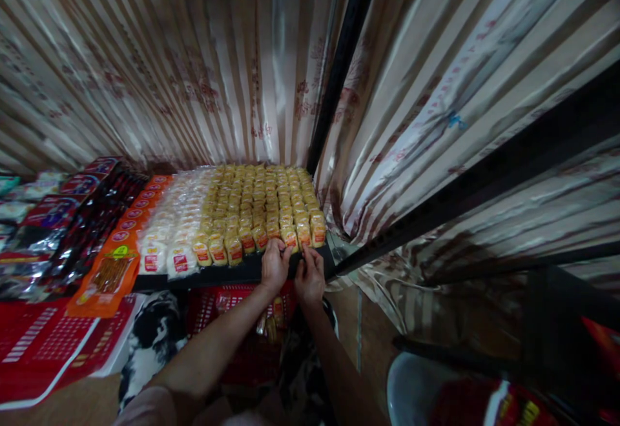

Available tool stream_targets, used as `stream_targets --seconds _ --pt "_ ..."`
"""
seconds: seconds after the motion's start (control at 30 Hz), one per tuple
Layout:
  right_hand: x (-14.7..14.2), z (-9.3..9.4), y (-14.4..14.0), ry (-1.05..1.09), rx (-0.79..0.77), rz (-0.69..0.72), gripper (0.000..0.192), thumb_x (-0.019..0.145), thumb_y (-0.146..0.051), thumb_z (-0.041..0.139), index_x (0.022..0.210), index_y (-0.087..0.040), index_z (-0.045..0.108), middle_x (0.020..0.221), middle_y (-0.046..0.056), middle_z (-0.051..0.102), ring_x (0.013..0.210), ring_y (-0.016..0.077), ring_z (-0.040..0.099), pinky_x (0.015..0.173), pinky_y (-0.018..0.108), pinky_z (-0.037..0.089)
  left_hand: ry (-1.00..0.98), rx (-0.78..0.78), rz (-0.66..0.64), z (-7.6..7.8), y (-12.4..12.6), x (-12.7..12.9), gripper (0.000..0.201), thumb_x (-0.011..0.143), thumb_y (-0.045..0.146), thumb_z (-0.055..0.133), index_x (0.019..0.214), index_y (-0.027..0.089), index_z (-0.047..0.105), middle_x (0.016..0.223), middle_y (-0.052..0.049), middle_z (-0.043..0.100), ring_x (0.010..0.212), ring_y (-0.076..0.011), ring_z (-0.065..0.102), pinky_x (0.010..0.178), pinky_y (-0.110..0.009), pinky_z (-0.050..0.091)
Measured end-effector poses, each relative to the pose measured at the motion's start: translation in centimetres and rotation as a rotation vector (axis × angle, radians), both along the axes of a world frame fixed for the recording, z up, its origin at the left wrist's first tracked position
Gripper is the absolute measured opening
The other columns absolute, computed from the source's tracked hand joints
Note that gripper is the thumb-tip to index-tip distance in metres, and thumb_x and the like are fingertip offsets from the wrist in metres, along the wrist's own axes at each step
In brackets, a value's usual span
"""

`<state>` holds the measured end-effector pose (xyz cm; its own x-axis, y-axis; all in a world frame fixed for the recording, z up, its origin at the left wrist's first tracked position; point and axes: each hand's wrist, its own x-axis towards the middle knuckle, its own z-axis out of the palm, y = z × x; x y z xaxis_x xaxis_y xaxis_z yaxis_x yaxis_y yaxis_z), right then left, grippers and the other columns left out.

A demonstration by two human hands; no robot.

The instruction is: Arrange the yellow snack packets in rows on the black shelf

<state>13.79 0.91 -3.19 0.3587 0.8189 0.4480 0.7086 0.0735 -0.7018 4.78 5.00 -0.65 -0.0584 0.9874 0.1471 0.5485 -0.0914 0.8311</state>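
Note:
Rows of small yellow wrapped snack packets (247, 210) with red-and-yellow labels stand tightly packed on a black shelf (208, 276). My left hand (275, 266) is closed at the front row, its curled fingertips beside a front packet (290, 237); what they pinch is hidden. Just to the right, my right hand (310, 276) pinches thumb and fingers at the lower edge of another front packet (303, 233). Left of the yellow rows are white wrapped packets (180, 259) with red labels, lined up the same way.
Orange snack bags (113, 271) and dark glossy packs (82, 219) lie farther left. Red baskets (43, 342) stand below, one (237, 300) under my arms holding packets. A black post (334, 77) and a slanting black bar (465, 187) frame the right. Striped curtain (217, 58) hangs behind.

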Motion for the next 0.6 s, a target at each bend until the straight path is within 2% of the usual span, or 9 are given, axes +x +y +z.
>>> stream_targets --seconds 0.3,0.6 --pt "0.0 0.3 0.2 -0.045 -0.051 -0.034 0.045 0.084 -0.018 0.037 0.127 -0.021 0.051 0.108 0.009 0.053 0.100 0.0189 0.054 0.082 0.031 0.049 0.197 -0.074 -0.036 0.8 0.5 0.4 0.014 0.084 0.022 0.051 0.072 0.019 0.045 0.069 0.003 0.050 0.066 -0.0120 0.051 0.065 -0.023 0.038" --pt "0.5 0.2 0.5 0.050 -0.097 0.049 0.048 0.083 -0.018 0.037 0.129 -0.023 0.049 0.109 0.009 0.054 0.097 0.0181 0.057 0.085 0.033 0.049 0.220 -0.112 -0.017 1.0 0.3 0.3 0.011 0.086 0.027 0.050 0.078 0.020 0.049 0.074 0.002 0.057 0.069 -0.0118 0.054 0.066 -0.022 0.039"
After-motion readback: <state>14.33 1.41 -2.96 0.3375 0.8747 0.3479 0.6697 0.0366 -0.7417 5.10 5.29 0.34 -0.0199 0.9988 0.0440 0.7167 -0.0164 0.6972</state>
